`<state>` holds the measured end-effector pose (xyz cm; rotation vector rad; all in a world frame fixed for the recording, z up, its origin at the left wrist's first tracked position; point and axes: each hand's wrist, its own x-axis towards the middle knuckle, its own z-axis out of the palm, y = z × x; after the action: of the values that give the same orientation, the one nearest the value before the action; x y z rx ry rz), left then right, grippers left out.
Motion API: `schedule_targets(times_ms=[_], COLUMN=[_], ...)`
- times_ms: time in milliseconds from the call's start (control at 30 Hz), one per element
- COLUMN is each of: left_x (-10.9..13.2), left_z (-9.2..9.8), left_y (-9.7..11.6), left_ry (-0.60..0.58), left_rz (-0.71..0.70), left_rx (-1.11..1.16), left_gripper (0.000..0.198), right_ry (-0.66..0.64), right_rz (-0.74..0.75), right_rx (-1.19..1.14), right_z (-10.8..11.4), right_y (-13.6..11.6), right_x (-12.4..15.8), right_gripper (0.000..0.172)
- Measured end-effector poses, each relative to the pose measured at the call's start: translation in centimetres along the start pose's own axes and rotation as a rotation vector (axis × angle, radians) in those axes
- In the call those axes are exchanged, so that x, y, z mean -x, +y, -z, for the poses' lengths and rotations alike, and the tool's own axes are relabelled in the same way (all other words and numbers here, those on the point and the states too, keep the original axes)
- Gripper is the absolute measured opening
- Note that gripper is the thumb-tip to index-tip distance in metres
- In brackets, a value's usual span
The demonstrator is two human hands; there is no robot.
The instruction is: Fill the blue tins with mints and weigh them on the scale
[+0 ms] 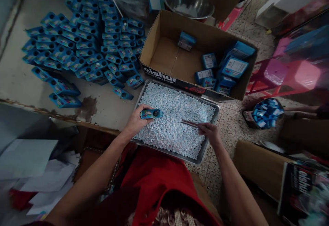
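In my left hand (136, 120) is a small blue box (147, 114) with a dark round hole in its top, held over the left part of a metal tray (218, 111). Small pale-blue and white pellets (169, 137) fill the tray. My right hand (208, 130) grips the end of a thin metal scoop (189, 123), whose other end reaches among the pellets near the tray's middle. What the scoop carries cannot be made out.
Many similar blue boxes (84, 44) with round holes stand on the worktop (108, 111) to the left. Beyond the tray is a cardboard box (164, 52) with several blue boxes inside. A steel bowl (190, 3) sits behind it. Pink stools (280, 71) are at right.
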<state>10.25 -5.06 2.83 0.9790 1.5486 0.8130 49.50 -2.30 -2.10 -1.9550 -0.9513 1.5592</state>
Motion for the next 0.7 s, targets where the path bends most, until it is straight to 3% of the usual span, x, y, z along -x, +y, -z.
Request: schedule_targets(times_ms=[67,133,233,433,567,700], left_x=[0.3,0.7,1.2,1.1,0.9,1.0], left_z=[0.2,0.4,0.9,1.0,0.4,0.3], left_y=[0.1,0.3,1.0,2.0,2.3,2.5], left_ry=[0.019,0.031,0.045,0.028,0.011,-0.019], left_rz=[-0.016,-0.027,-0.043,-0.113,-0.172,-0.207], left_rx=[-0.069,-0.129,-0.216,-0.385,-0.464,-0.536], left_gripper=[0.037,0.037,0.037,0.038,0.039,0.039], right_ry=[-0.044,-0.087,-0.13,-0.252,-0.371,-0.393], right_rz=[-0.009,-0.017,-0.021,-0.004,0.062,0.144], right_rx=[-0.056,-0.112,-0.167,-0.211,-0.219,-0.103], right_z=[-3.0,-5.4,-5.7,-2.4,-3.7,-5.9], right_y=[2.3,2.9,1.8,-3.2,-7.4,-11.8], right_x=[-1.2,-1.5,-0.9,2.1,3.0,3.7], right_gripper=[0.05,0.05,0.048,0.042,0.033,0.031])
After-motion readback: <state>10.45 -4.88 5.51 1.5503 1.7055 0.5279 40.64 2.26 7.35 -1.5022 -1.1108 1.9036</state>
